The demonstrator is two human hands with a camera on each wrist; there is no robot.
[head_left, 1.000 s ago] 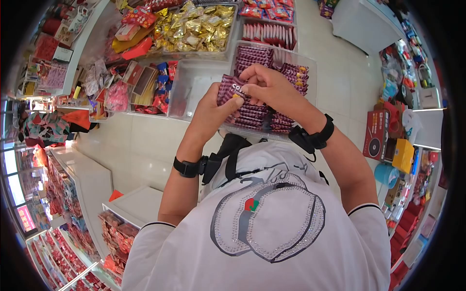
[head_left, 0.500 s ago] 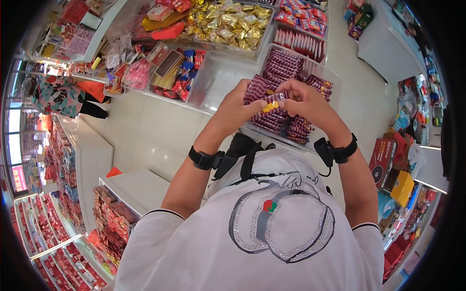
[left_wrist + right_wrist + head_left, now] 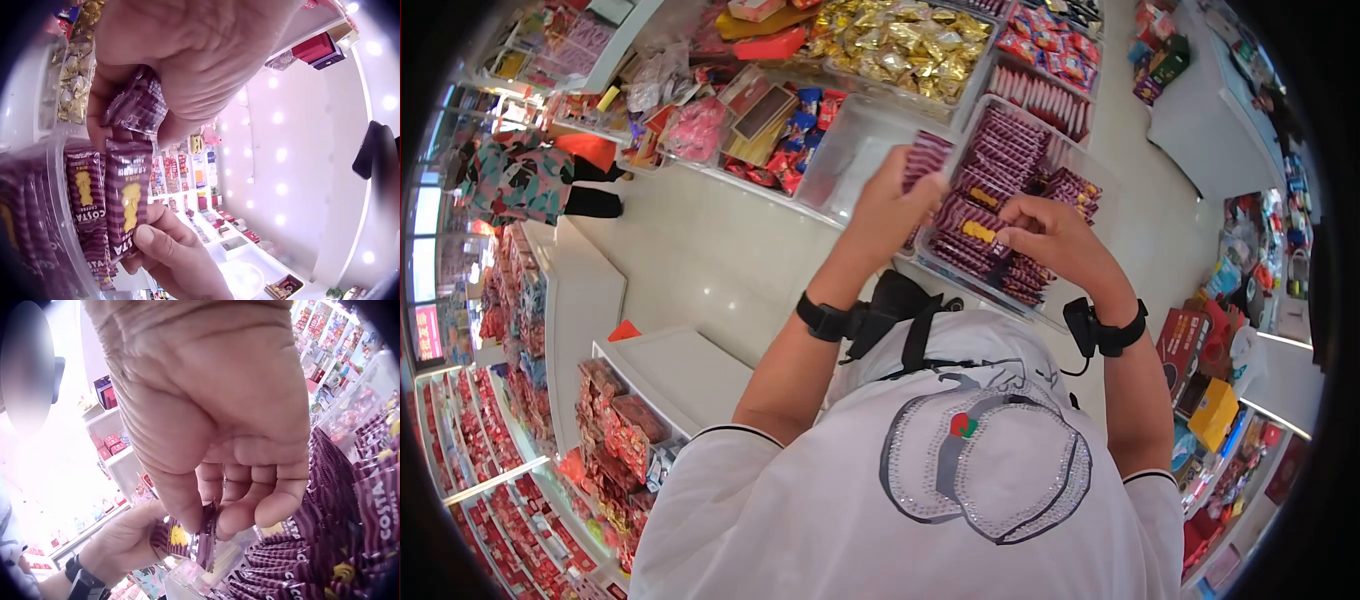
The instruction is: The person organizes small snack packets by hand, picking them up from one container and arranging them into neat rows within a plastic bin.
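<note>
My left hand grips a purple striped snack packet that sticks up from its fingers, at the left edge of a clear bin. In the left wrist view, that packet lies between thumb and fingers. Another packet, with a yellow figure and COSTA lettering, hangs just below it. My right hand pinches this one by its lower end, thumb on its face. The right wrist view shows the pinched packet spanning from the right fingertips toward the left hand. Rows of matching packets fill the bin underneath.
Left of the packets stands a bare clear bin. Behind are gold-wrapped sweets and red-and-blue packets. A white counter stands at the right, shelving at the left. A person in a patterned top is farther left.
The hands began close together on a packet held face up. They have since moved apart, the left raising a packet, the right lower over the bin. The head view has shifted.
</note>
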